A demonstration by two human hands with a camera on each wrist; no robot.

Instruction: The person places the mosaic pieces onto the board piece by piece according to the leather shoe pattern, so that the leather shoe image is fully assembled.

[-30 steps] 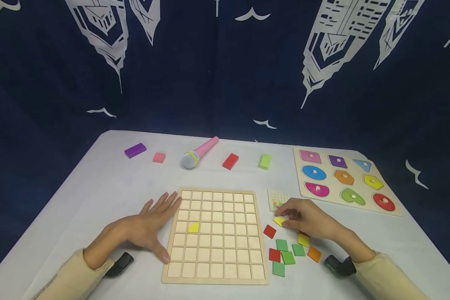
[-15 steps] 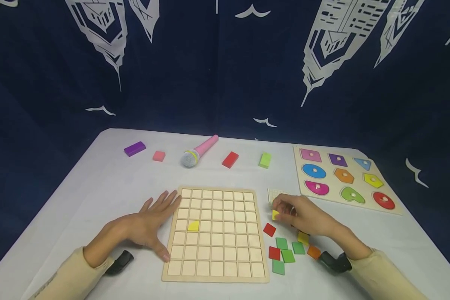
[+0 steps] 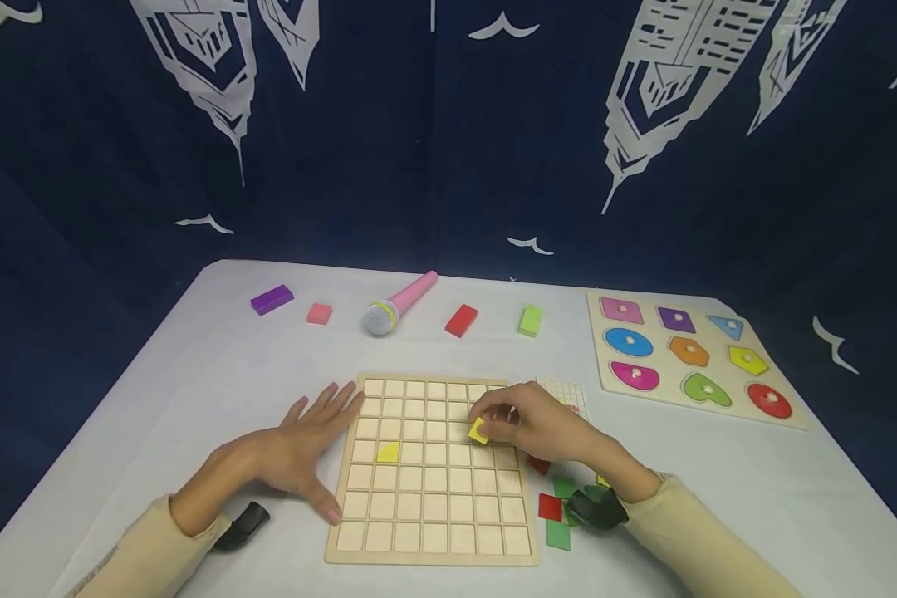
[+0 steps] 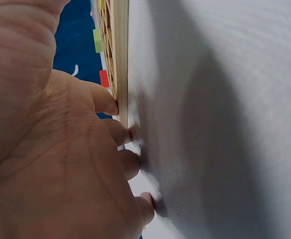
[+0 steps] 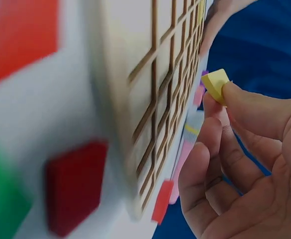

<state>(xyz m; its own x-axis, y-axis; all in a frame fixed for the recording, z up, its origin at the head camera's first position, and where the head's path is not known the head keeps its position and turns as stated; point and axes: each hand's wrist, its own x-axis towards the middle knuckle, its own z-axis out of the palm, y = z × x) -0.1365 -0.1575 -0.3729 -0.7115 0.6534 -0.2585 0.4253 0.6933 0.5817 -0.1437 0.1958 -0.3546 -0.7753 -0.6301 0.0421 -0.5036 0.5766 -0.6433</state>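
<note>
Board (image 3: 433, 477), lower centre, is made of pale matt wood; layers are shown along its edge in the left wrist view. Held tile (image 5: 216, 81) is coated smooth. Tablecloth (image 4: 254, 64) is finely woven, matt. Backdrop (image 3: 419, 133), top of frame, is made of printed matt cloth. Mic (image 3: 411, 293) is finished in smooth, plastic-looking material, rough-textured at the head.

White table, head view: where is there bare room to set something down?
Free: the strip between the grid board and pink microphone; the patch between the left hand and purple block. Crowded: the board's right edge, with tiles, small card and right hand beside or over it.
</note>
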